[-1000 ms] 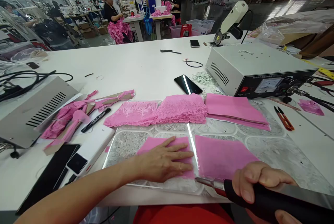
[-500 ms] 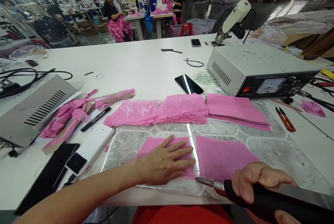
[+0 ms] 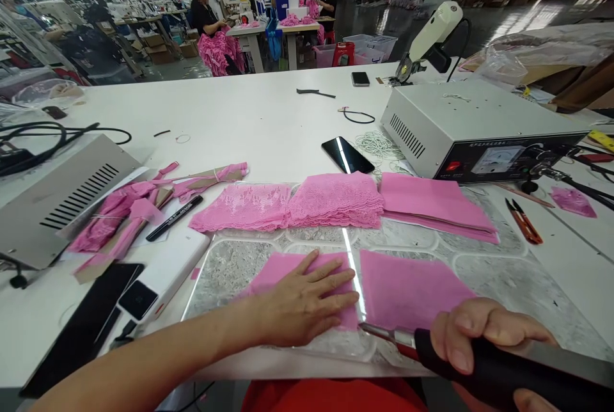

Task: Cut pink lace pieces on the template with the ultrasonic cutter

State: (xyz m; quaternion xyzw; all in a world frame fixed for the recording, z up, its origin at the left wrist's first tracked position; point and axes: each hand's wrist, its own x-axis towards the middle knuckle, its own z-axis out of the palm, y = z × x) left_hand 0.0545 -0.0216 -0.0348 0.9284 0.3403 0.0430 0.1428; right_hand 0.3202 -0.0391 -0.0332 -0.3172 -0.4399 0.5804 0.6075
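Resting flat on the left pink fabric panel, the left grip has its fingers a little spread and pinches nothing. The right grip is wrapped round the black handle of a metal-tipped hand tool, whose narrow tip sits just beside the panel's near right corner — whether it touches the cloth I cannot tell.

Both that panel and the right pink fabric panel lie on the grey stone-patterned mat, a slim gap between them, with the pink lace stack behind on the same white surface.

The fabric looks thin, light and limp, so it would likely slide or pucker under a sideways push; the mat looks glossy and may offer little hold. A flat palm near the edge should steady it better than a pinch — to lift it, a corner seems the best place. The tool looks rigid and heavier, best held by its thick handle, clear of the metal tip.
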